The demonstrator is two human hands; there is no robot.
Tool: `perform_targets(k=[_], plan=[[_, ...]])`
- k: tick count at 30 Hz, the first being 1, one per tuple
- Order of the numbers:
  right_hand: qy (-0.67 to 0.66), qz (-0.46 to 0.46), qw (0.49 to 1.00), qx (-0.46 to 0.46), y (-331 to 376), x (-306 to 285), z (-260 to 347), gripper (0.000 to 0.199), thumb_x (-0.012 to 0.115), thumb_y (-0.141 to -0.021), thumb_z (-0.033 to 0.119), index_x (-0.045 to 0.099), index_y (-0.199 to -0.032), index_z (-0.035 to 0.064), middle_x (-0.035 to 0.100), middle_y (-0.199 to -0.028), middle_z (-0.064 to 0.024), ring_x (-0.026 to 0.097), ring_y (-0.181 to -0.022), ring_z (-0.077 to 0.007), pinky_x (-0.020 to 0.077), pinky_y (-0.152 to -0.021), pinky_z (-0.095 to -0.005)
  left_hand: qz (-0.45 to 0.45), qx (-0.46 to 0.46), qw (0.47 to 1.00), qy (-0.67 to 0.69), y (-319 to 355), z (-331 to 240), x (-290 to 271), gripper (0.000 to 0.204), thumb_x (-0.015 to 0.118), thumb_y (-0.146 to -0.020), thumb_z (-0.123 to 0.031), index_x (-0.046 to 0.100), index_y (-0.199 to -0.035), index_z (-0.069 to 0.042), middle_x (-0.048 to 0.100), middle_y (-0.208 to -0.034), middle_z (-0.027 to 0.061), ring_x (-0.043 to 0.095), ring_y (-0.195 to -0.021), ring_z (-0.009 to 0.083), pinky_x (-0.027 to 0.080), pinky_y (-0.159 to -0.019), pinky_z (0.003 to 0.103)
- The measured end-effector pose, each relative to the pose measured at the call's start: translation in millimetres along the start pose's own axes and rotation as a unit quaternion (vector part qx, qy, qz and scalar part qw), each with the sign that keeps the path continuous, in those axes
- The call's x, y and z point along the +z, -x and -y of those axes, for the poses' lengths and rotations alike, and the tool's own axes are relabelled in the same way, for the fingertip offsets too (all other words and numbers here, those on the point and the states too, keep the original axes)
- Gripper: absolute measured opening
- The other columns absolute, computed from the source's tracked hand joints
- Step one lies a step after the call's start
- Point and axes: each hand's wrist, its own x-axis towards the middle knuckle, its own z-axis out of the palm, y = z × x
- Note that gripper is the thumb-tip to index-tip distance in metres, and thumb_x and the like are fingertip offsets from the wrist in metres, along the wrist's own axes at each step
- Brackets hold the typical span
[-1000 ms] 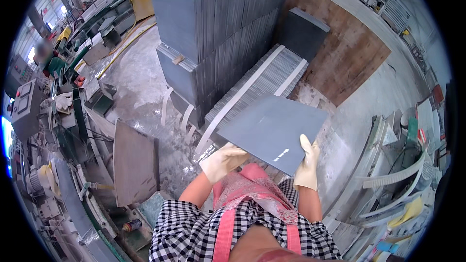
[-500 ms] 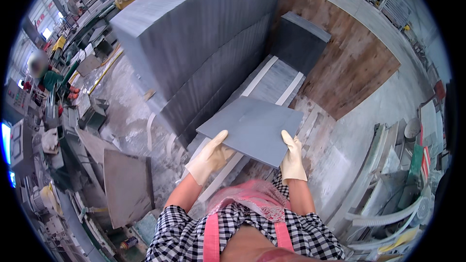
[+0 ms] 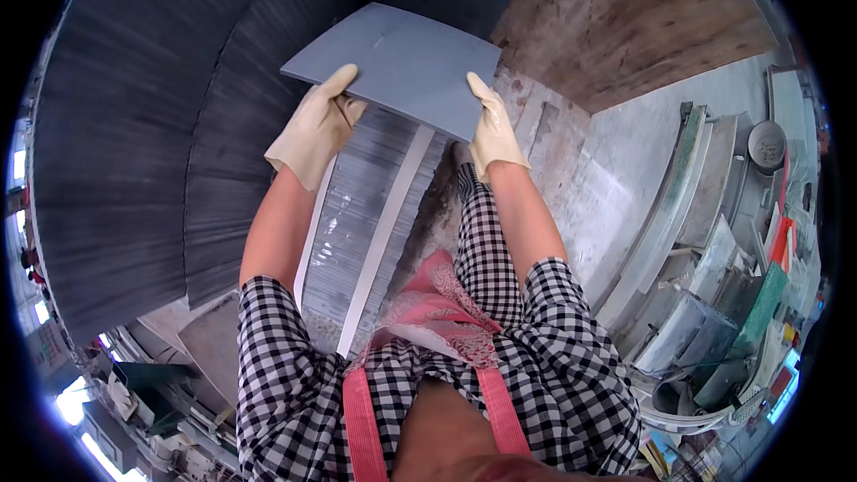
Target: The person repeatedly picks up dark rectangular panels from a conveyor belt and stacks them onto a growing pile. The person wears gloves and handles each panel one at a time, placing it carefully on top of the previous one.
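Note:
A flat grey stone tile is held out in front of me, tilted, with its broad face up. My left hand, in a cream rubber glove, grips its near left edge, thumb on top. The right hand, gloved alike, holds the right edge, also with its thumb over the face. Fingers under the tile are mostly hidden. Below it lies a ridged grey bed of tightly packed tiles, crossed lengthwise by pale strips. A tall dark-grey stack of tiles rises close by my left arm.
A brown wooden board lies at the far right. Along the right side, offcut slabs and scrap are piled, with a round pan among them. A brownish slab leans at the lower left, near cluttered machinery.
I have come nearer to the tall stack, and the view has swung with me. Both hands have carried the tile farther out, over the far part of the packed bed. My grip stays the same.

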Motion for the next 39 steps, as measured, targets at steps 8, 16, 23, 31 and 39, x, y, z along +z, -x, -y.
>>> perform_targets(k=[8,16,23,31,39], plan=[[-0.011,-0.035,0.997,0.062,-55.9,-15.7,0.6,0.046,0.049,-0.102,0.03,0.051,-0.137,0.0001,0.057,-0.137,-0.0139,0.054,-0.126,-0.0235,0.0409,-0.107,-0.0346,-0.05,-0.023,0.998,0.003,-57.0,-5.5,-17.4,0.023,0.054,-0.099,-0.007,0.056,-0.119,0.004,0.065,-0.117,0.0184,0.066,-0.105,0.03,0.057,-0.094,0.039],[0.036,-0.023,0.999,0.029,-70.0,-23.6,-0.8,0.05,0.05,-0.1,0.036,0.051,-0.135,0.0002,0.058,-0.135,-0.0118,0.056,-0.122,-0.0215,0.0389,-0.104,-0.0303,-0.024,-0.016,1.0,-0.012,-65.3,-9.3,-3.9,0.025,0.054,-0.1,-0.009,0.056,-0.122,0.003,0.064,-0.12,0.0169,0.064,-0.109,0.0278,0.055,-0.096,0.036],[0.033,0.007,0.999,0.023,-99.0,-12.6,22.5,0.062,0.036,-0.106,0.039,0.033,-0.144,-0.0089,0.043,-0.146,-0.0215,0.048,-0.132,-0.0287,0.0381,-0.113,-0.0367,0.106,0.078,0.982,-0.133,-68.2,-22.1,35.9,0.039,0.037,-0.107,-0.021,0.043,-0.139,0.0,0.045,-0.145,0.0153,0.04,-0.138,0.0233,0.032,-0.118,0.038],[0.145,0.006,0.989,-0.006,-128.3,-22.5,77.0,0.09,0.013,-0.101,0.062,0.026,-0.143,-0.0166,0.037,-0.147,-0.0322,0.043,-0.136,-0.0392,0.0375,-0.114,-0.0415,0.183,0.296,0.828,-0.441,-106.4,-23.4,69.4,0.042,0.047,-0.103,-0.023,0.048,-0.14,-0.003,0.043,-0.147,0.012,0.036,-0.141,0.0232,0.027,-0.118,0.036],[0.181,-0.241,0.941,-0.152,-113.0,-213.4,94.2,0.068,0.032,-0.103,0.048,0.021,-0.155,0.0063,0.024,-0.16,-0.0185,0.024,-0.148,-0.028,0.0152,-0.121,-0.0414,-0.194,0.038,0.855,-0.48,92.6,55.3,-109.5,0.036,0.052,-0.1,-0.029,0.063,-0.116,0.001,0.058,-0.093,0.0008,0.052,-0.088,0.0105,0.042,-0.079,0.027]])
